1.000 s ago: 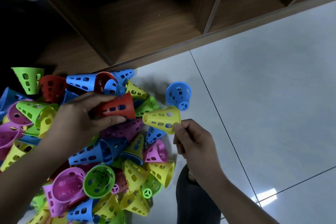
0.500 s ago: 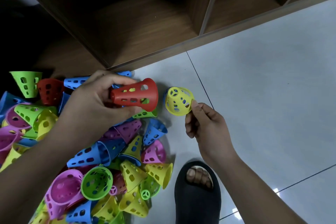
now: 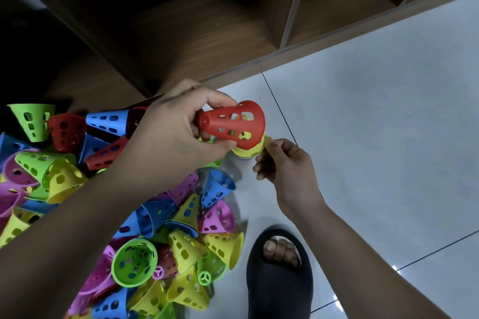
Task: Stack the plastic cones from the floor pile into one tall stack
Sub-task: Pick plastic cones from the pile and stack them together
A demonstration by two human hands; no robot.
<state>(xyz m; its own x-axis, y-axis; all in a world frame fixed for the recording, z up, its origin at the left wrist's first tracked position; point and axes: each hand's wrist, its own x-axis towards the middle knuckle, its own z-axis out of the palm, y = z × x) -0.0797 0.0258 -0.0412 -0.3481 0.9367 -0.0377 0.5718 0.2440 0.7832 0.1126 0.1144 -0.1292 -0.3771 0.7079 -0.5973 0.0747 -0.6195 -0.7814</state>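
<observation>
- Change: the red cone [image 3: 232, 124], apart from the yellow cone [image 3: 248, 149] half a second ago, now sits over it; stack begun.
- Left hand [image 3: 178, 134] grips the red tip; right hand [image 3: 281, 163] pinches the yellow rim.
- Cone pile [image 3: 145, 235] lies near left.
- Bare floor [image 3: 363, 137] right; shelf edge [image 3: 298, 55] far.

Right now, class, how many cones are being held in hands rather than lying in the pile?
2. The red cone is in the left hand. The yellow cone, mostly hidden beneath the red one, is pinched at its rim by the right hand.
</observation>
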